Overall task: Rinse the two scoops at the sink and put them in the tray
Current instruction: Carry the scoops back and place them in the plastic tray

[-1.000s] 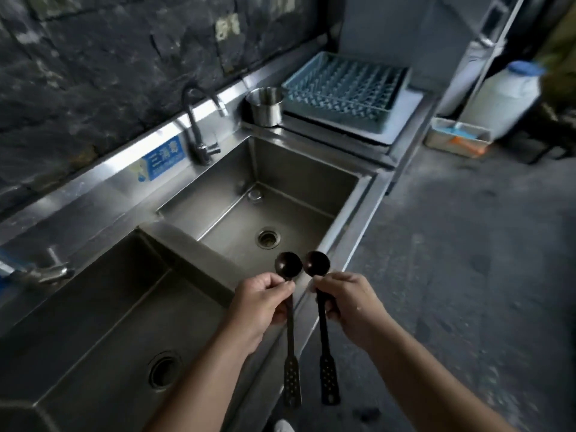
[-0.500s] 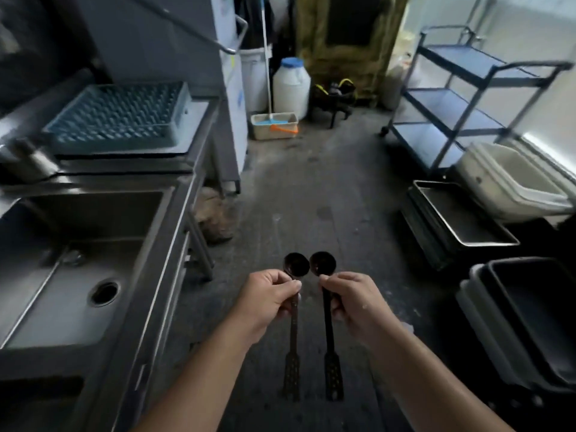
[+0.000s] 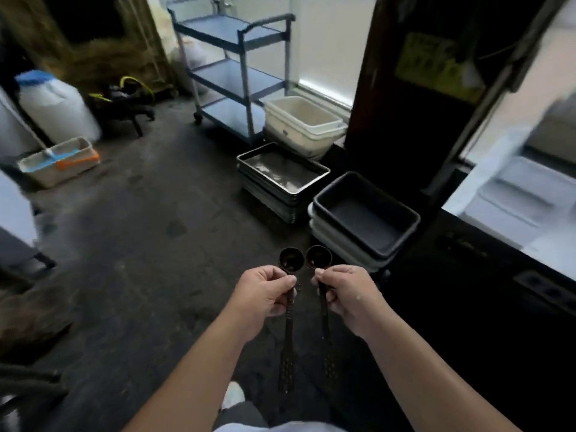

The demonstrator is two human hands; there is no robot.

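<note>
Each hand grips one dark scoop by its handle: left hand (image 3: 265,294) with the left scoop (image 3: 291,260), right hand (image 3: 349,294) with the right scoop (image 3: 318,257), bowls up, side by side above the floor, metal tray (image 3: 249,159) beyond.

Two dark long-handled scoops (image 3: 291,260) (image 3: 318,257), bowls up, side by side, metal tray (image 3: 282,173) beyond

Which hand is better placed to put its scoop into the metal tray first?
Right, narrowly. The right hand holds its scoop on the side where the metal tray lies, ahead and rightward; the left hand would have to cross over.
</note>
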